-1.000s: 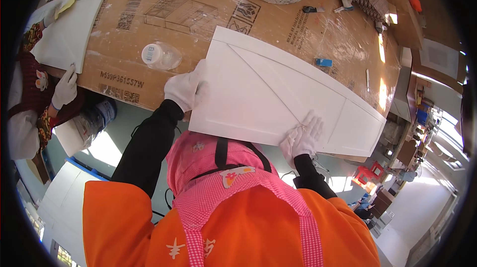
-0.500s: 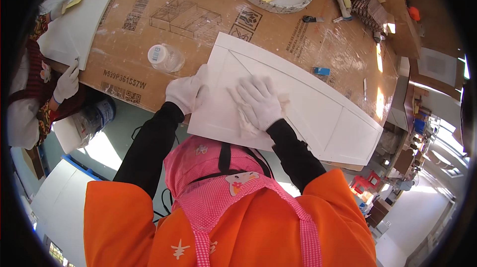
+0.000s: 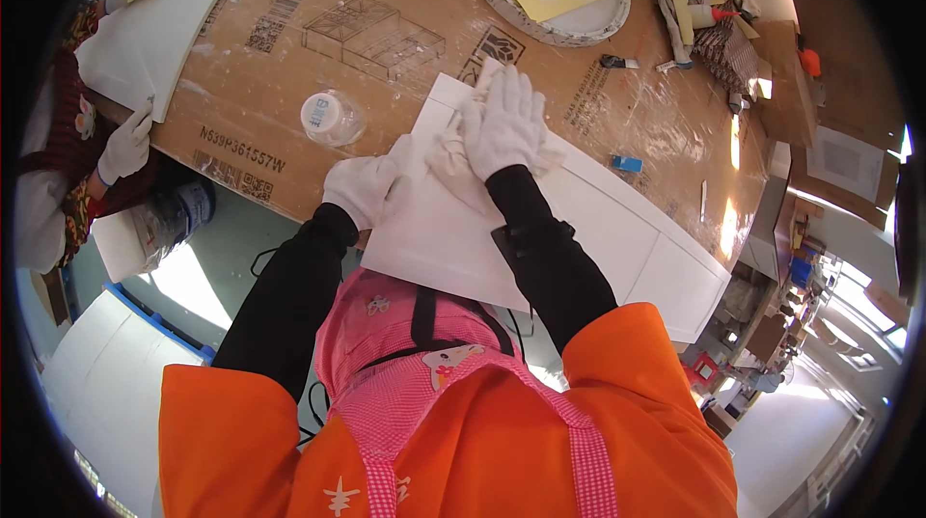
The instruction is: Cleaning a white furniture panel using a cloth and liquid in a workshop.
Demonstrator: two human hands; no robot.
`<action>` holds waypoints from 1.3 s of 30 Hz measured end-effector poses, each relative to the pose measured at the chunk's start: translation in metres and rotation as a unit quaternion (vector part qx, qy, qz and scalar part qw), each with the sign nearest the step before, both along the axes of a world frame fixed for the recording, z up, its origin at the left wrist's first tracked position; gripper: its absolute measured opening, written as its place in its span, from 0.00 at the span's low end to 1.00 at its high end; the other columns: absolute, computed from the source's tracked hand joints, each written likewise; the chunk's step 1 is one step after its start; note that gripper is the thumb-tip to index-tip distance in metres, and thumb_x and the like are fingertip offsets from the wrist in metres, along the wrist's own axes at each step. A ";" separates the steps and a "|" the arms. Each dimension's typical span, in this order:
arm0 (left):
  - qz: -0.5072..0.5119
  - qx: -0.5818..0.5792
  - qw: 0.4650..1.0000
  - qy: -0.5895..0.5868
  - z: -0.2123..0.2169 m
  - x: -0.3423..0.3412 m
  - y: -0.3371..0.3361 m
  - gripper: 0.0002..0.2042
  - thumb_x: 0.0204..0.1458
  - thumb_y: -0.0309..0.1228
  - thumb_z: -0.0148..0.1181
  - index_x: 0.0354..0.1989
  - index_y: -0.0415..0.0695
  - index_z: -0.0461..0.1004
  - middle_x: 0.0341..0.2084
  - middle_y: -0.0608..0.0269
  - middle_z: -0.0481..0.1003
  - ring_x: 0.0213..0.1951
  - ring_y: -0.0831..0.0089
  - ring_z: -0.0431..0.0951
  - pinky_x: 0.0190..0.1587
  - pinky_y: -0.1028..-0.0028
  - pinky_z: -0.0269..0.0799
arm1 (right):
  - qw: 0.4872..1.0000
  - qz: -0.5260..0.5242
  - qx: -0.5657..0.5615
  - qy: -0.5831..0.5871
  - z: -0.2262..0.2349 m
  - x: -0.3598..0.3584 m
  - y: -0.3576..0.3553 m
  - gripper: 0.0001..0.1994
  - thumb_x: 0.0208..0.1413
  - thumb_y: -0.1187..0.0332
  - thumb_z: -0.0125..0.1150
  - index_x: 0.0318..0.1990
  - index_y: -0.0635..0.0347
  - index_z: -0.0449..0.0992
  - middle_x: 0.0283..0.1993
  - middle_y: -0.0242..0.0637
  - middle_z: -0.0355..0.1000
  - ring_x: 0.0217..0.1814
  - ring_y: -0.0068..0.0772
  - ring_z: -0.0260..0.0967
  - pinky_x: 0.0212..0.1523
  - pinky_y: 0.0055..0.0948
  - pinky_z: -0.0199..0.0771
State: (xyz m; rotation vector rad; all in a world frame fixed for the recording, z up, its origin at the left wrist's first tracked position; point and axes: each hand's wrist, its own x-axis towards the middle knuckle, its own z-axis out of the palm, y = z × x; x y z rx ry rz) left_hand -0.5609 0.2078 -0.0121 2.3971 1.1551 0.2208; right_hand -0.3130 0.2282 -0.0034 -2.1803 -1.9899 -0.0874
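A long white panel with raised strips along its edges lies slantwise at the near edge of the table, its near side close to my apron. My left hand, in a white glove, is closed round the panel's left edge. Near the panel's far left corner, my gloved right hand lies flat with outstretched fingers on a crumpled off-white cloth. The palm presses the cloth against the panel, and part of the cloth sticks out past the fingertips. My right thumb is hard to make out.
Cardboard under clear film covers the table. A capped clear jar stands beyond my left hand. Farther off are a round tub lid with yellow paper, a blue block and assorted tools. At left, a co-worker's gloved hand is near another white panel.
My right hand has slid the cloth away from me, from the middle of the panel toward its far left corner. My left hand keeps its hold on the edge.
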 end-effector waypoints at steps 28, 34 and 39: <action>0.105 -0.014 0.993 -0.056 -0.022 -0.009 -0.009 0.20 0.59 0.38 0.56 0.60 0.49 0.68 0.23 0.55 0.79 0.27 0.52 0.81 0.33 0.54 0.76 | 0.883 0.428 -0.138 0.135 0.039 -0.051 -0.124 0.34 0.51 0.58 0.58 0.68 0.59 0.67 0.71 0.43 0.61 0.75 0.50 0.53 0.75 0.61 0.46; 0.091 0.014 0.992 -0.085 -0.021 0.004 -0.002 0.24 0.60 0.36 0.54 0.66 0.50 0.63 0.25 0.52 0.80 0.27 0.49 0.81 0.33 0.52 0.75 | 0.995 0.095 -0.005 0.029 0.006 -0.009 -0.007 0.31 0.62 0.58 0.51 0.72 0.61 0.61 0.78 0.47 0.54 0.81 0.54 0.45 0.78 0.59 0.37; 0.123 0.015 0.983 -0.137 -0.024 -0.009 -0.005 0.24 0.63 0.37 0.51 0.68 0.49 0.60 0.25 0.49 0.79 0.28 0.46 0.80 0.33 0.51 0.75 | 0.972 0.199 -0.058 0.113 0.020 -0.082 -0.073 0.33 0.58 0.59 0.55 0.70 0.64 0.63 0.77 0.49 0.55 0.80 0.54 0.46 0.76 0.61 0.39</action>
